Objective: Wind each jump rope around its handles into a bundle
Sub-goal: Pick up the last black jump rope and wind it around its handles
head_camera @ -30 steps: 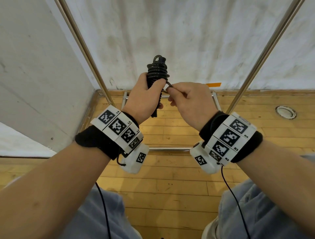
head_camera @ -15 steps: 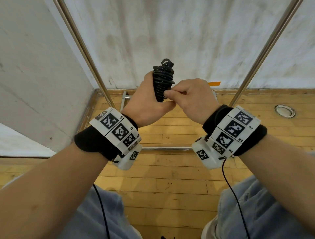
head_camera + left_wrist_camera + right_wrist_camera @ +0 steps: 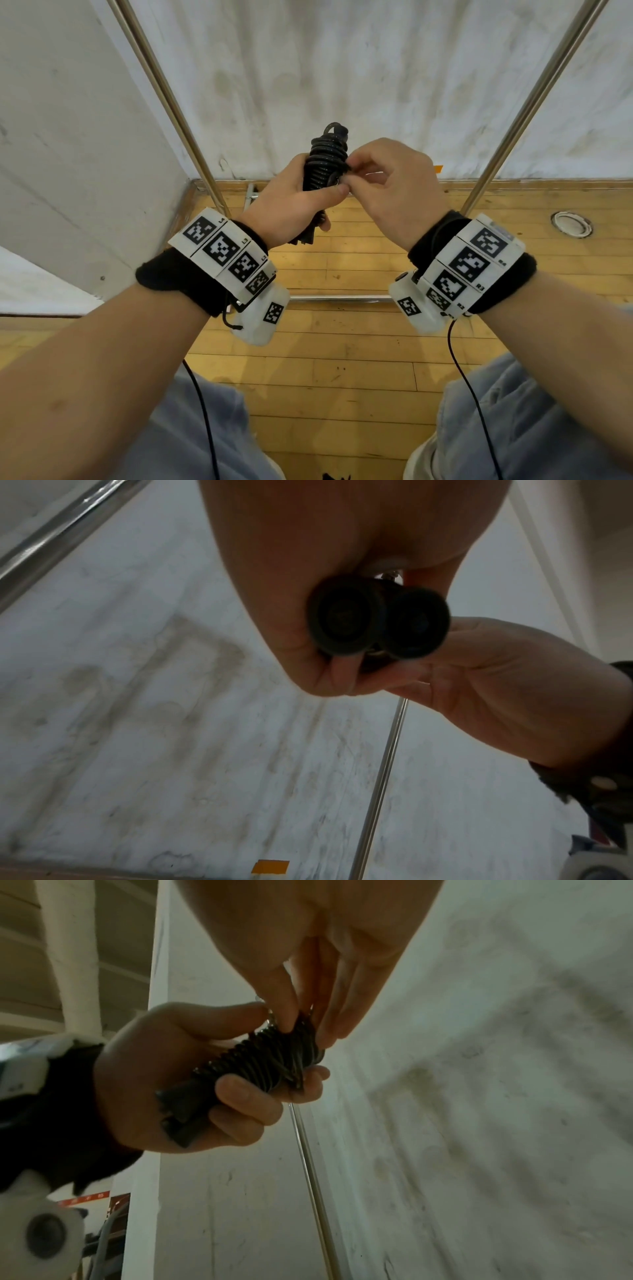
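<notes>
So the jump rope is black, cord coiled tight around both handles into one chunky bundle, standing pretty much upright. There's a small loop of cord poking out at 12 o'clock, and the two round handle butts sit side by side at the 6 o'clock end.

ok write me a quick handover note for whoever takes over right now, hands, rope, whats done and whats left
Left hand: grips the two black handles side by side, holding the bundle upright in the air.
Right hand: fingers pinch the rope at the coils' upper part.
Black jump rope: wound in tight coils around the handles, a small loop sticking out on top.
Done: winding looks nearly complete.
Left: probably secure the end so the coils hold; no other rope is in view.
</notes>
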